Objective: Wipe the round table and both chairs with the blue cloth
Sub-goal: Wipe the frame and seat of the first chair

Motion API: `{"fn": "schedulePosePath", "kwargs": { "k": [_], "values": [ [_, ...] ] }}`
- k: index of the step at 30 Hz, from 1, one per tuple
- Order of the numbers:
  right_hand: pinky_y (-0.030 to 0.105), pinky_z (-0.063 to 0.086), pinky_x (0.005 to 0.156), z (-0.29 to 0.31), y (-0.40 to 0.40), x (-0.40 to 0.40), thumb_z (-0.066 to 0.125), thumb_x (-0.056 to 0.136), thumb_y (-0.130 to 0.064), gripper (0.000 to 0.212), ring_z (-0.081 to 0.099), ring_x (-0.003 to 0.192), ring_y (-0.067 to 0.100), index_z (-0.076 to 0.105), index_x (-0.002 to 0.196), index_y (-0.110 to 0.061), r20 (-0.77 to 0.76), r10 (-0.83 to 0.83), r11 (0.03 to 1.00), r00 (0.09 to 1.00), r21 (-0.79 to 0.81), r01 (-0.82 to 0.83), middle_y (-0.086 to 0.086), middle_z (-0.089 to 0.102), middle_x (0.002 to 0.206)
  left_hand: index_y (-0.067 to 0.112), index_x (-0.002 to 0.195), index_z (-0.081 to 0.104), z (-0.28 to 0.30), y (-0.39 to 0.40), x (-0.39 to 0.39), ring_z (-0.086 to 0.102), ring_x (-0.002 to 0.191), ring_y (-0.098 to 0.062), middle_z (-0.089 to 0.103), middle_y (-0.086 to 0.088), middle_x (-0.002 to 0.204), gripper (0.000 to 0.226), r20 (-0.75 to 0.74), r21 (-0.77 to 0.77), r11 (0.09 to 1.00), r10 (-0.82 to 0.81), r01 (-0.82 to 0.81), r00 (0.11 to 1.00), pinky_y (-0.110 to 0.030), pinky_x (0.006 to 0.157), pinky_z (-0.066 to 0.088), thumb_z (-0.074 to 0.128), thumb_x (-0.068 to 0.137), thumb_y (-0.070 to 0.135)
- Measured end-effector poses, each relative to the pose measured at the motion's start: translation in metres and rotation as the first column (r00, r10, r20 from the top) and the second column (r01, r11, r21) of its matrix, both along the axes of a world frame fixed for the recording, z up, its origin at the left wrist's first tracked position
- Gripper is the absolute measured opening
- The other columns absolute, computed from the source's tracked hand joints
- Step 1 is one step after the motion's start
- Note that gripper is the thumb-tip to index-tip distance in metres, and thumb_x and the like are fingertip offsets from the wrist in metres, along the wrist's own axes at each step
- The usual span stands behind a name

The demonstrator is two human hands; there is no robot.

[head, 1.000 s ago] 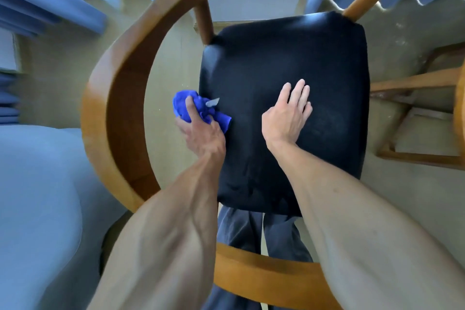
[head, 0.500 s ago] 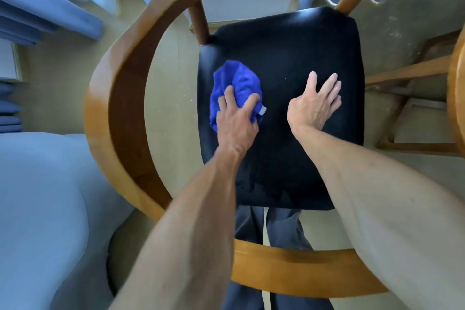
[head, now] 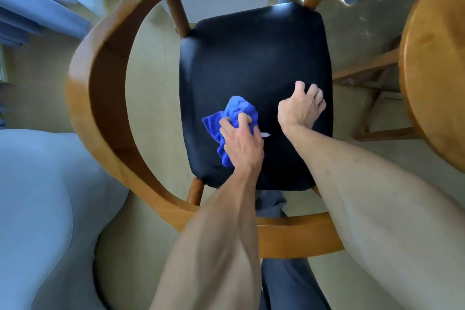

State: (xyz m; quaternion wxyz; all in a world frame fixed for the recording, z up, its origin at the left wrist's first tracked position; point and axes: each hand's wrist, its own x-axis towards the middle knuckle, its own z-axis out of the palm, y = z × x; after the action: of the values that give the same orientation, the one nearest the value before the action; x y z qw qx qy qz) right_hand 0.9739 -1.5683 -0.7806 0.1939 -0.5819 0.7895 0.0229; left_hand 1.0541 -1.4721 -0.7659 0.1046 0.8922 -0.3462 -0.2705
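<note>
Pale floor lies under a wooden chair (head: 105,88). The left hand (head: 242,145) grips the blue cloth (head: 232,118) on the black seat (head: 254,58); the right hand (head: 302,108), fingers bent, braces the seat's edge. Overlapping strokes into the corners would serve best. The round table (head: 432,70) stands right.

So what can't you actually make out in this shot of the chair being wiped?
- Head view: the seat beneath the blue cloth and both hands; whether it is clean there is hidden.
- The left hand covers much of the cloth.
- The right hand: its curled fingertips hide what they touch.
- The round table is cut off by the right edge.
- The chair's legs are mostly hidden under the seat.
</note>
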Motion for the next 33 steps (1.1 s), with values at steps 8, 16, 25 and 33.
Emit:
{"fn": "schedulePosePath", "kwargs": {
  "k": [8, 16, 25, 33],
  "values": [
    [0.043, 0.040, 0.102, -0.008, -0.025, -0.019, 0.043, 0.092, 0.000, 0.051, 0.043, 0.128, 0.032, 0.045, 0.141, -0.013, 0.161, -0.008, 0.978, 0.987, -0.202, 0.041, 0.011, 0.047, 0.141, 0.024, 0.119, 0.054, 0.019, -0.161, 0.067, 0.053, 0.085, -0.021, 0.060, -0.001, 0.102, 0.030, -0.143, -0.262, 0.963, 0.024, -0.062, 0.989, -0.032, 0.080, 0.038, 0.035, 0.097, 0.031],
    [0.047, 0.030, 0.112, -0.007, -0.094, 0.043, 0.048, 0.091, -0.056, 0.074, 0.023, 0.146, 0.034, 0.023, 0.155, -0.030, 0.205, 0.327, 0.938, 0.922, -0.192, -0.289, 0.018, 0.019, 0.161, 0.018, 0.133, 0.048, -0.010, -0.158, 0.103, 0.047, 0.120, -0.027, 0.046, -0.006, 0.134, 0.042, 0.056, -0.154, 0.947, 0.295, -0.284, 0.954, -0.041, 0.091, 0.042, 0.039, 0.093, 0.014],
    [0.053, 0.029, 0.108, -0.043, -0.105, 0.082, 0.062, 0.084, -0.055, 0.070, 0.016, 0.146, 0.041, 0.031, 0.144, -0.036, -0.136, 0.558, 0.818, 0.818, -0.070, -0.570, 0.023, 0.014, 0.159, 0.020, 0.147, 0.030, -0.049, -0.115, 0.133, 0.019, 0.144, -0.032, 0.016, -0.018, 0.157, 0.051, 0.168, 0.178, 0.945, 0.247, -0.276, 0.954, -0.048, 0.105, 0.035, 0.038, 0.096, 0.017],
    [0.045, 0.046, 0.089, -0.038, -0.120, 0.030, 0.059, 0.089, -0.023, 0.059, 0.032, 0.137, 0.034, 0.036, 0.142, -0.036, -0.081, 0.101, 0.983, 0.992, -0.146, -0.112, 0.015, 0.027, 0.154, 0.016, 0.148, 0.029, -0.055, -0.112, 0.103, 0.015, 0.146, -0.033, 0.013, -0.019, 0.158, 0.053, 0.178, 0.143, 0.966, 0.188, -0.214, 0.966, -0.049, 0.106, 0.032, 0.040, 0.096, 0.019]
  ]
}}
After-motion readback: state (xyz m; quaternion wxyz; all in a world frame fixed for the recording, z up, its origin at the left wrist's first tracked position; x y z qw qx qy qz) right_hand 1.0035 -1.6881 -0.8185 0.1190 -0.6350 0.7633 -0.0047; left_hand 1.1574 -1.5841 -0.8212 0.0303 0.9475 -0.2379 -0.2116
